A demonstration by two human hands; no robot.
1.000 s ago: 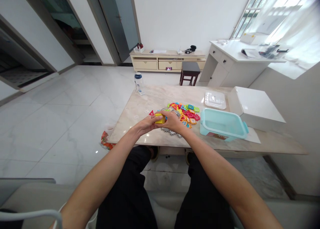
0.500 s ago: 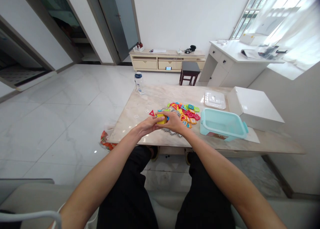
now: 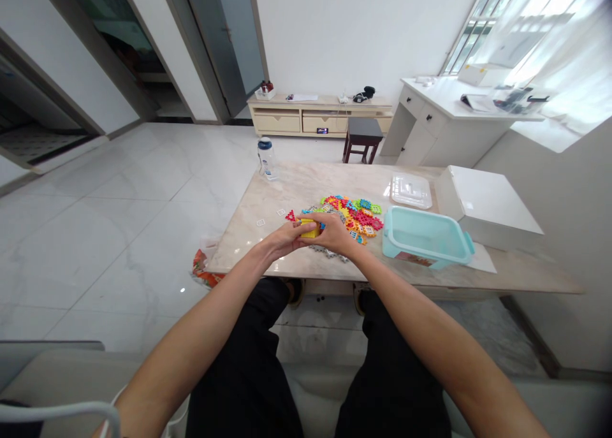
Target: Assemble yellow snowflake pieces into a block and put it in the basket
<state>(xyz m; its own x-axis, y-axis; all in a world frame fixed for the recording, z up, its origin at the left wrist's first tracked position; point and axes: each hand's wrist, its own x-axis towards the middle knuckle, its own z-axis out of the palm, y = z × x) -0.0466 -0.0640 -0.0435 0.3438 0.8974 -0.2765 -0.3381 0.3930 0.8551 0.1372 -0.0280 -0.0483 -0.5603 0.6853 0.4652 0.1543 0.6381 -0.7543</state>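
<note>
Both of my hands are closed around a yellow block-like toy piece (image 3: 310, 229), held just above the table's near side. My left hand (image 3: 285, 238) grips it from the left, and my right hand (image 3: 333, 231) wraps it from the right with fingers over the top. Some blue shows beside the yellow, close to my right fingers. Behind and to the right of my hands spreads a pile of colourful interlocking plastic pieces (image 3: 356, 218), partly hidden by them. A red triangular piece (image 3: 290, 215) lies just left of the hands, near two white square frames (image 3: 261, 222).
A light teal plastic bin (image 3: 427, 259) stands right of the pile, with a clear lid (image 3: 411, 190) behind it. Further right is a white box (image 3: 497, 202). A water bottle (image 3: 266, 160) stands at the table's far left corner. Beyond the table is a dark stool (image 3: 363, 129).
My hands stay almost in place around the yellow piece, with only a slight shift of the fingers. The small phone screen by the far cabinet has turned darker.
</note>
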